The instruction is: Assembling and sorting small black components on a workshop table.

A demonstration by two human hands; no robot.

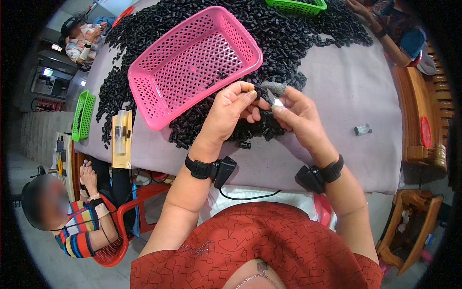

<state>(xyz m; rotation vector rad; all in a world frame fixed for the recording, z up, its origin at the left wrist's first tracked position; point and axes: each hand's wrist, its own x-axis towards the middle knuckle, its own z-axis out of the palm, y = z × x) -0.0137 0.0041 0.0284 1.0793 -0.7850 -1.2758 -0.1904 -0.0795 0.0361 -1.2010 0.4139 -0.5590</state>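
My left hand (pixel 234 107) pinches a small black plastic part (pixel 260 91) between thumb and fingers, above the front of the heap. Close against it, my right hand (pixel 299 113) is closed on a small tool with a shiny, pale blade-like piece (pixel 275 99); its exact kind is not clear. A grey, speckled rounded piece (pixel 274 87) shows at the fingertips of that hand, and I cannot tell whether it belongs to the tool. Beneath and beyond both hands spreads a large heap of small black plastic parts (pixel 284 53).
A pink perforated basket (pixel 192 69) sits tilted on the heap, with few black parts inside. Green baskets (pixel 83 115) stand at the left edge and far side. A small grey-and-black piece (pixel 363 129) lies at right on the cloth (pixel 346 91). Other people sit around the table.
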